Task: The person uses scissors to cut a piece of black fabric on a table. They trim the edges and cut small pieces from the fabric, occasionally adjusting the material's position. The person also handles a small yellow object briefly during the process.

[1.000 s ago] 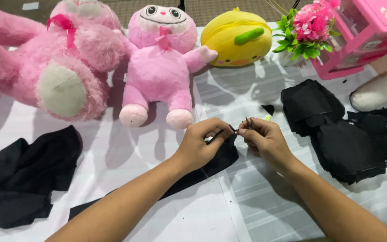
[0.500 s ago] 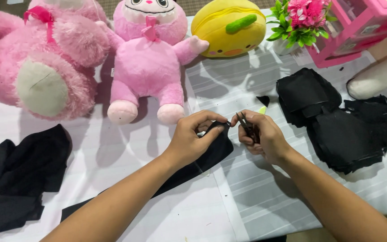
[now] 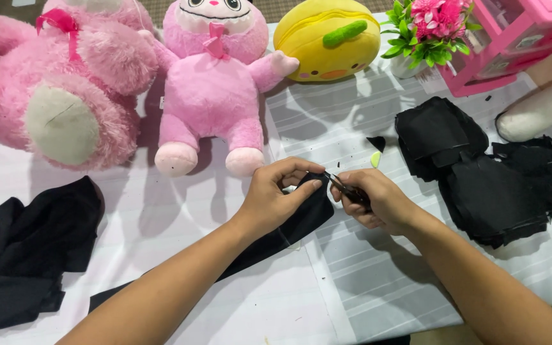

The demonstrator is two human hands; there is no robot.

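Now left hand pinching edge of black fabric strip, strip running back-left; right hand gripping small snips just beside pinch

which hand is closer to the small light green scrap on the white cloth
Right. The right hand sits just below the small light green scrap; the left hand is farther off, down and to its left.

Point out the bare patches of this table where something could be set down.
Bare white cloth lies between the yellow round plush and the hands; another patch sits between the black fabric heap and the left hand. The right side is crowded with black fabric pieces.
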